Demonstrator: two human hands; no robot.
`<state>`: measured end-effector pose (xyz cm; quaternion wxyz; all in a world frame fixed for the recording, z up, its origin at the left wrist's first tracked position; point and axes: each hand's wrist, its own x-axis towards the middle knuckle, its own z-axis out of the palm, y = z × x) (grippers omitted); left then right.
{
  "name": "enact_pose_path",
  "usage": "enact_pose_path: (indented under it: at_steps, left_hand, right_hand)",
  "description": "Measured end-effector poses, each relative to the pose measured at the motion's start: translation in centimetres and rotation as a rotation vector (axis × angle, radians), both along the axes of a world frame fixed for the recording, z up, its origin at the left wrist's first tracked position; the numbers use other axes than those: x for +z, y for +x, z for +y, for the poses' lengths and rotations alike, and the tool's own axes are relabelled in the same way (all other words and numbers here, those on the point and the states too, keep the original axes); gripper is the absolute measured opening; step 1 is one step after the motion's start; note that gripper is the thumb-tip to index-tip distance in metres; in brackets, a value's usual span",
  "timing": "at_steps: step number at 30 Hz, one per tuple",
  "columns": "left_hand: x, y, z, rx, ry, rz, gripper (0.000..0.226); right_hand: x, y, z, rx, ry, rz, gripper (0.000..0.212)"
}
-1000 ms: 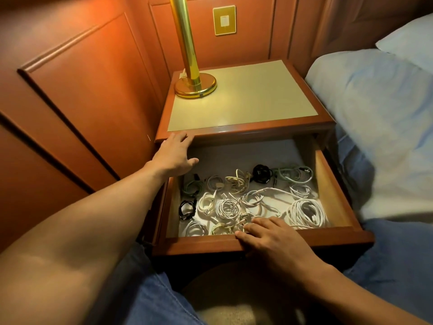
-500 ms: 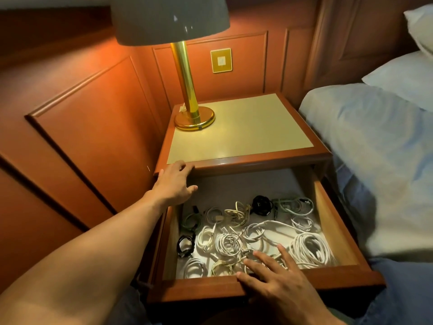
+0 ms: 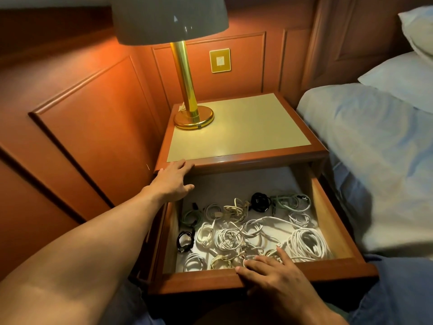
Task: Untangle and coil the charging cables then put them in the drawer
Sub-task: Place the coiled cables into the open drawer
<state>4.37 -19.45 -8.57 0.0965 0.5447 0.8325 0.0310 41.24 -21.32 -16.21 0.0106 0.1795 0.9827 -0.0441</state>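
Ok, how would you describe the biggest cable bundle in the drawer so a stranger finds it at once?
Start at the wooden nightstand beside the bed, its drawer pulled open under the brass lamp. In the drawer's front right corner, just right of the right hand, lies a white coil. It is the fattest bundle, many loops thick; its neighbours are small thin rings.

Single head-worn wide-angle view, facing forward and steeply down. Camera sits above and just in front of the open drawer [image 3: 199, 282], close; both arms span from the lens to the furniture. The drawer's front rail crosses lower centre. Top of the nightstand [image 3: 246, 127] lands mid-frame, and the lamp [image 3: 185, 85] has its shade cut by the top edge. A panelled wall [image 3: 93, 137] fills the left side, the bed [image 3: 375, 160] the right. The left hand [image 3: 172, 181] shows left of centre, the right hand [image 3: 274, 280] at the bottom.
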Motion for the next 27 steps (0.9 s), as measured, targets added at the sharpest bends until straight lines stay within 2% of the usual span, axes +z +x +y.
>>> enact_pose_path:
  at_steps: [3,6,14,20,23,27]
  left_hand:
    - [0.2,0.3,-0.1,-0.007,0.0,-0.005,0.076]
    - [0.5,0.3,-0.3,-0.013,-0.02,-0.011,0.077]
    - [0.8,0.2,-0.3,-0.024,-0.023,-0.027,0.076]
    - [0.0,-0.5,-0.5,-0.045,-0.033,-0.043,0.09]
    - [-0.2,-1.1,-0.5,-0.074,-0.041,-0.042,0.105]
    - [-2.0,-1.2,-0.8,-0.1,-0.057,0.115,0.128]
  right_hand:
    - [0.2,-0.4,0.1,0.002,0.032,0.084,0.046]
    - [0.5,-2.3,1.2,-0.071,-0.005,0.179,0.067]
    - [-0.5,-4.4,3.8,-0.147,0.032,0.26,0.061]
    - [0.4,-8.2,7.6,-0.405,-0.054,0.379,0.063]
    - [1.4,-10.5,10.0,-0.457,0.021,0.353,0.08]
    - [1.7,-11.9,12.3,-0.396,0.107,0.287,0.102]
